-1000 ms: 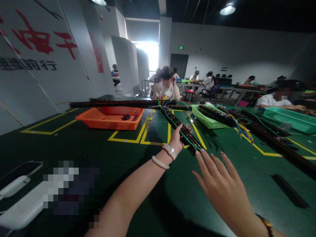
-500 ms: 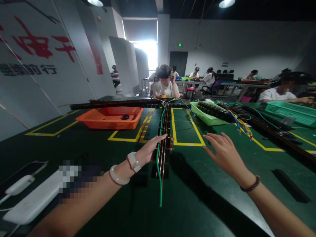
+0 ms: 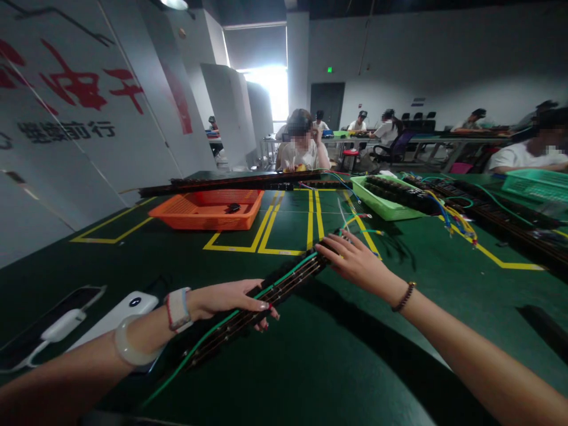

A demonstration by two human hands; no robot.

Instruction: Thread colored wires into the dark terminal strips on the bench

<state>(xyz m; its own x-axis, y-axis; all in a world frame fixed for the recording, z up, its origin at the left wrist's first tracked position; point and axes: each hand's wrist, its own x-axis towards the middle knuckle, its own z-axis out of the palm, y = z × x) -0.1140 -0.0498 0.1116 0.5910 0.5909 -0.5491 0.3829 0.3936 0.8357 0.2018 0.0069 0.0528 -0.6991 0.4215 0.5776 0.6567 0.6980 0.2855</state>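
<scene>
Workshop, wiring or assembly type, shared by several workers. Near: 1 green worktop [image 3: 310, 378], laid out with yellow tape outlines [image 3: 311, 222]; 1 black wired strip [image 3: 293, 277] in work; further black strips with coloured leads [image 3: 452, 216] to the right. Baskets, plastic, 3: orange [image 3: 208, 223], left; light green [image 3: 386, 210] and teal [image 3: 535, 186], right. Far: long benches [image 3: 444, 141] with seated people in white tops [image 3: 385, 132]; 1 red stool [image 3: 350, 153]; 1 green lit sign [image 3: 329, 70] near a dark door [image 3: 327, 106]. Left: wall panelling [image 3: 84, 171] with large red characters [image 3: 75, 86].
</scene>
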